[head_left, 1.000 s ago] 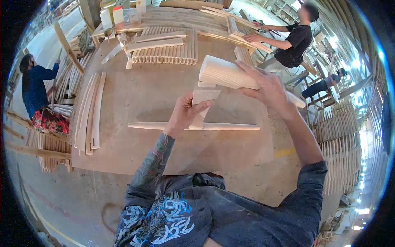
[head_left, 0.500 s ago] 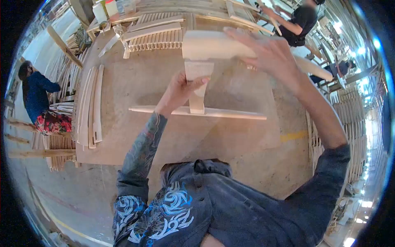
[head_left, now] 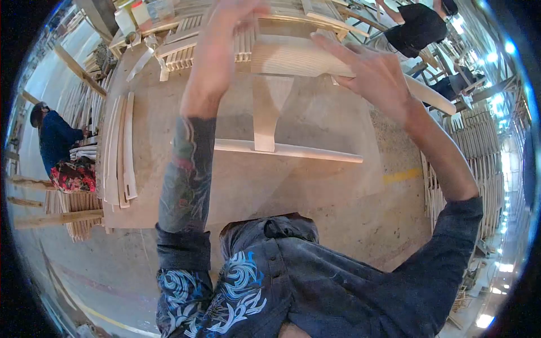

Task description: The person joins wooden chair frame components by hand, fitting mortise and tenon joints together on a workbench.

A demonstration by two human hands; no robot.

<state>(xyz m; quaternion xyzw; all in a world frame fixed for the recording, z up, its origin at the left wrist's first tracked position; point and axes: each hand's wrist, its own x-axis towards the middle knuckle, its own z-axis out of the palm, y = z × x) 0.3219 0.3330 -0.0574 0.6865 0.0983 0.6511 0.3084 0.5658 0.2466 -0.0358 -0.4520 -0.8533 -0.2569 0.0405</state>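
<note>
A curved, pale wooden piece (head_left: 287, 55) spans the upper middle, its right end tapering down to the right. My right hand (head_left: 375, 76) lies on it with fingers spread. Below it, a flat upright wooden piece (head_left: 266, 115) meets a long thin rail (head_left: 315, 155) on the table. My left hand (head_left: 245, 14) is raised at the top edge, blurred by motion and partly cut off, so its fingers cannot be read.
Slatted wooden parts (head_left: 183, 53) lie at the table's back; long slats (head_left: 119, 149) lie on the left. Containers (head_left: 132, 17) stand at the top left. A person (head_left: 59, 141) is at the left, another (head_left: 420, 28) at the upper right. Stacked frames (head_left: 479, 152) stand right.
My left hand has let go of the upright piece and moved up toward the top edge. My right hand stays on the curved piece. The person at the upper right has leaned over.
</note>
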